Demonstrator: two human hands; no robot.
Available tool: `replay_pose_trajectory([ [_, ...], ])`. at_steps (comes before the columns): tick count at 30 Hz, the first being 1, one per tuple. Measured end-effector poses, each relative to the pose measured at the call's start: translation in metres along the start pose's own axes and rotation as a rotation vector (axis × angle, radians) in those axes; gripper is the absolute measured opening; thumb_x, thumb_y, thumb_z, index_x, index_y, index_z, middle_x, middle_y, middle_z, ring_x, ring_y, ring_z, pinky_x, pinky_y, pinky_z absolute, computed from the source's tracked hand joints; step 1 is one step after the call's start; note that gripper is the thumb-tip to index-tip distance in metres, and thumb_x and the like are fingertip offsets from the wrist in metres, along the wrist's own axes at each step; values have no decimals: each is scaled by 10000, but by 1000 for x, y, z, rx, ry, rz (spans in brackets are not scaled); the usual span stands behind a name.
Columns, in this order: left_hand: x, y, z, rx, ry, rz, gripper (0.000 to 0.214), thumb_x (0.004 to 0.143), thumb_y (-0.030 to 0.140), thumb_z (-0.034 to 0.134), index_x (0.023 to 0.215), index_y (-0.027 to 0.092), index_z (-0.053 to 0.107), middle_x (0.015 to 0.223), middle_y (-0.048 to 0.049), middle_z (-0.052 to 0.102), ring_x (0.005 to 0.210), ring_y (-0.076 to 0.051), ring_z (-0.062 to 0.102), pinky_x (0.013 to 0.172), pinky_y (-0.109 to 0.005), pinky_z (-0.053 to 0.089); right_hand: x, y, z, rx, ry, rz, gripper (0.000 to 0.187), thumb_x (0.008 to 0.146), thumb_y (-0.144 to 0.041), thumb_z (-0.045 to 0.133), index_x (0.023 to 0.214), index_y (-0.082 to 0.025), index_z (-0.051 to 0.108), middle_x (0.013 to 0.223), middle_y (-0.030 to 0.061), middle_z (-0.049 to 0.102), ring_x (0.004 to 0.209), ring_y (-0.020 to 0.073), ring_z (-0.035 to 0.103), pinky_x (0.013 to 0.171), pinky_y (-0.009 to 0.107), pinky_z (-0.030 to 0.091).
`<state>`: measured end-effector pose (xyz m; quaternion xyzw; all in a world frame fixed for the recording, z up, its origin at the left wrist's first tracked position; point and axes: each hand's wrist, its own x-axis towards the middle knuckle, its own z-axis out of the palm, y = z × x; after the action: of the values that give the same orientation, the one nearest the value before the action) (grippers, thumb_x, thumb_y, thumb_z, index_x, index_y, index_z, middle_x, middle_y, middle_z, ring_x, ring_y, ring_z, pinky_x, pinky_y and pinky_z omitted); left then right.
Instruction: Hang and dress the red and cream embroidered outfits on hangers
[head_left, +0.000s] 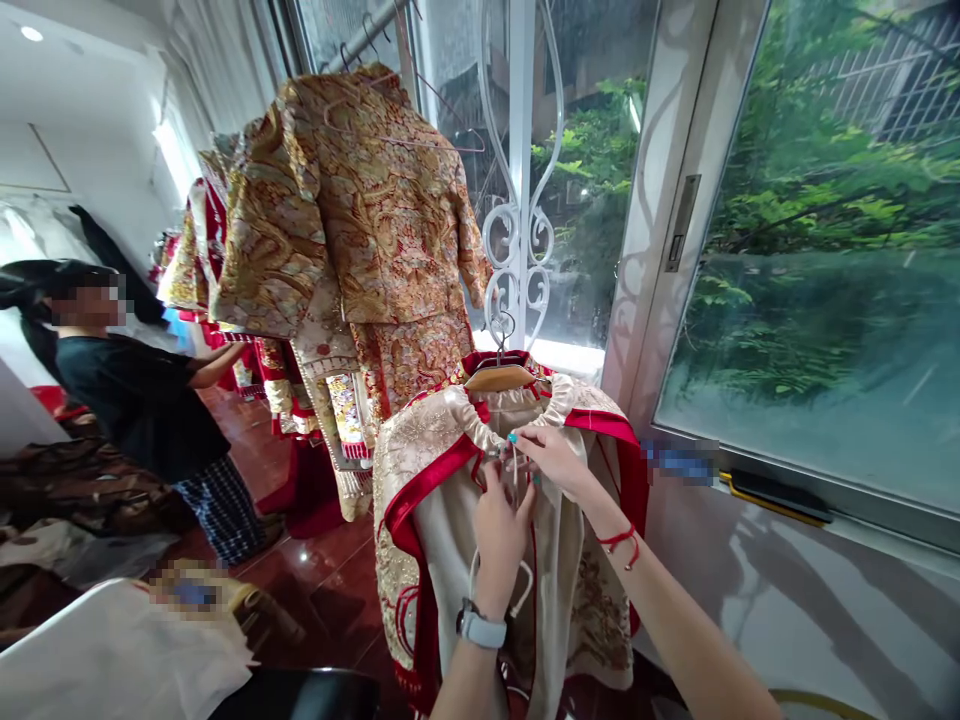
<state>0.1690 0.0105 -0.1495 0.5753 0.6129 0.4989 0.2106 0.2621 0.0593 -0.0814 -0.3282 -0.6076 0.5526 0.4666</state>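
Observation:
A cream-and-gold embroidered garment (424, 435) with red trim hangs in front of me on a wooden hanger (501, 377). Its gathered satin neckline meets in the middle, where a thin white cord (523, 590) hangs down in a loop. My right hand (555, 460), with a red string bracelet on the wrist, pinches the white cord at the neckline. Just below and to the left, my left hand (500, 525), with a pale-strapped watch, has its fingers bent around the same cord. The fingertips partly hide where the cord leaves the gathered edge.
Gold brocade jackets (394, 200) hang on a rail behind the garment. A person in dark clothes (135, 390) stands at the left, reaching toward more hanging garments. Windows (817, 270) and a white scrolled grille (517, 230) stand close on the right. White cloth (120, 650) lies at lower left.

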Motion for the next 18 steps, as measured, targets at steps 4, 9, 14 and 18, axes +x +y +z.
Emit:
replay_pose_trajectory([
  [4, 0, 2, -10, 122, -4, 30, 372, 923, 234, 359, 1219, 152, 570, 822, -128, 696, 689, -242, 626, 617, -306, 377, -1, 2, -7, -195, 71, -115, 300, 826, -452, 560, 756, -184, 675, 766, 50, 668, 719, 199, 637, 651, 326, 543],
  [9, 0, -1, -37, -138, -118, 100, 324, 925, 388, 383, 691, 214, 523, 582, 15, 478, 544, -148, 423, 555, -275, 291, -13, 19, -20, -708, 141, -505, 316, 919, -262, 468, 1204, -238, 602, 1197, 97, 612, 1079, 231, 580, 897, 380, 504],
  [14, 4, 3, -55, -406, -333, 24, 377, 875, 502, 421, 645, 205, 454, 587, 50, 359, 520, -104, 293, 507, -248, 246, -14, 46, -8, -1357, 147, -741, 364, 943, -281, 501, 1302, -274, 562, 1280, 106, 563, 1181, 293, 441, 993, 459, 369],
  [18, 11, 5, -68, -440, -449, -81, 420, 845, 560, 439, 635, 199, 483, 555, 60, 328, 497, -96, 273, 486, -237, 215, -2, 44, 1, -1484, 91, -782, 292, 977, -301, 459, 1184, -207, 642, 970, 93, 659, 935, 255, 495, 863, 404, 360],
])
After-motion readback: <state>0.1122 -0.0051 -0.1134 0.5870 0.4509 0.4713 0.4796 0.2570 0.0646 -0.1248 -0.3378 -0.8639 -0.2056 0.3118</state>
